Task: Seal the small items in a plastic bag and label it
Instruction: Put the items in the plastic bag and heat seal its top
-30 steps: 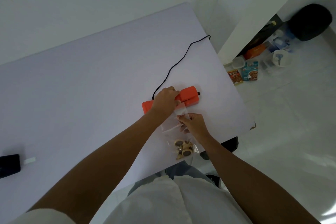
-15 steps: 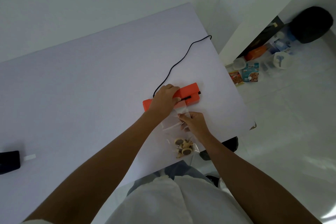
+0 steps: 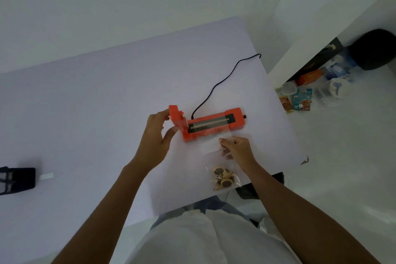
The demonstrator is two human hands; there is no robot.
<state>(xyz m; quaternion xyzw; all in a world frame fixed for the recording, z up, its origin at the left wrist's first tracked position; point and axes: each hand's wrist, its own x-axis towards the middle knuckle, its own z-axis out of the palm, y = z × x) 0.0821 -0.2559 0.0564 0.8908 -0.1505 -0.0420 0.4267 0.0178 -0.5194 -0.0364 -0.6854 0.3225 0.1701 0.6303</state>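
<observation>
Status: lid [image 3: 176,119] of sealer [image 3: 214,127] up; your left hand [image 3: 154,141] seemingly grips it, right hand [image 3: 237,150] pinches the plastic bag [image 3: 211,146].

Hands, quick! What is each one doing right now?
Left hand: holding the sealer lid up.
Right hand: fingers pinching the plastic bag.

White table [image 3: 96,103]: orange sealer [image 3: 211,123] (lid up), clear bag [image 3: 214,158], black holder [image 3: 17,180], white strip [image 3: 46,176] beside it
</observation>
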